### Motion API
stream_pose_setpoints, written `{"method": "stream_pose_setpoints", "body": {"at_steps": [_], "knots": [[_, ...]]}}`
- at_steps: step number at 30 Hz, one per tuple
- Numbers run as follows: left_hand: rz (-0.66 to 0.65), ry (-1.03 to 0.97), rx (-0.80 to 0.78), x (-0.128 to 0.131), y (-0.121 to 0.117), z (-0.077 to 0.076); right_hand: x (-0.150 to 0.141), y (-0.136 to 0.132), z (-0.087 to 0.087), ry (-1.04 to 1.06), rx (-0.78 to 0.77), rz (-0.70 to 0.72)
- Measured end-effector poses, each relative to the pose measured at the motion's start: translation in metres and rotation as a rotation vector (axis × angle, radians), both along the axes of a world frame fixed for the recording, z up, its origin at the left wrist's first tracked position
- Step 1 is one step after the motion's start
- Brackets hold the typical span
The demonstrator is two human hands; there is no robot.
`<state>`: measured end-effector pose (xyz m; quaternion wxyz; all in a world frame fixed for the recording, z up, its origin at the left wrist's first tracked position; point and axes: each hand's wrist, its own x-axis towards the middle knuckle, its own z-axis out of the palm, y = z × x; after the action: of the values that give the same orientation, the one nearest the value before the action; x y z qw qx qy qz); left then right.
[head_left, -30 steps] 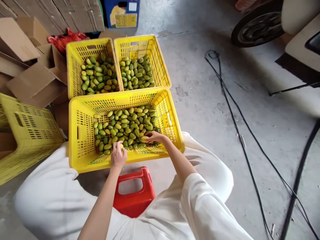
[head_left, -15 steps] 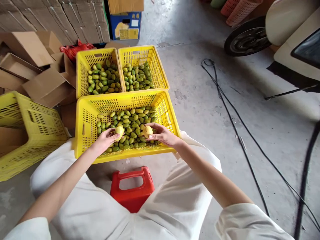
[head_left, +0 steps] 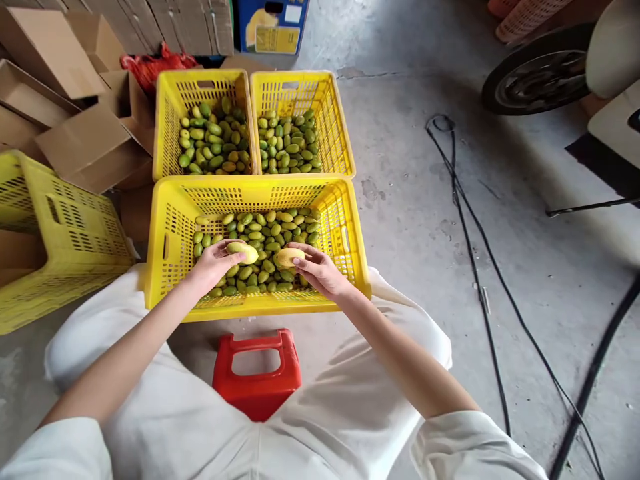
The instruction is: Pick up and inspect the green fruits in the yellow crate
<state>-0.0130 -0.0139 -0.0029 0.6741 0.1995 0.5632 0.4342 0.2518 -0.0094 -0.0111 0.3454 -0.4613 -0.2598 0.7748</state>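
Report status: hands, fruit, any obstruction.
Left hand holding greenish-yellow fruit. Right hand holding yellow fruit. Both over front crate. Nothing seen blocking them.

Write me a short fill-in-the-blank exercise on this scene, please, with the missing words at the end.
1. The left hand and right hand hold ____ fruits altogether.
2. The nearest crate is coloured ____.
3. The plastic stool is coloured ____.
4. Of left and right, the wheel is on the picture's ____ side.

Missing words: two; yellow; red; right.

Nothing can be read—print (head_left: pixel 277 39) on the blue box (head_left: pixel 271 25) blurs.
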Motion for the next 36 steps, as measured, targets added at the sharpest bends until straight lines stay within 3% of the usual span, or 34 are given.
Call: {"method": "stream_pose_setpoints", "body": {"at_steps": [8, 13, 20, 24, 29, 36], "knots": [[-0.121, -0.166, 0.002, 0.008, -0.007, -0.007, -0.008, -0.003, -0.016, 0.028, -0.040, -0.080], [-0.150, -0.109, -0.005, 0.013, -0.010, -0.009, -0.014, -0.004, -0.016, 0.136, -0.137, -0.066], [-0.263, -0.119, 0.019, 0.019, -0.011, -0.008, -0.016, -0.002, -0.013, 0.126, -0.058, -0.129], [-0.379, -0.134, 0.105, 0.020, -0.012, -0.006, -0.012, 0.001, -0.009, 0.105, -0.004, -0.080], [-0.564, 0.005, 0.238, 0.017, -0.010, -0.003, -0.014, 0.001, -0.008, 0.136, 0.104, 0.065], [-0.521, 0.324, 0.347, 0.016, -0.009, -0.005, -0.019, -0.004, -0.009, -0.006, 0.186, 0.151]]}}
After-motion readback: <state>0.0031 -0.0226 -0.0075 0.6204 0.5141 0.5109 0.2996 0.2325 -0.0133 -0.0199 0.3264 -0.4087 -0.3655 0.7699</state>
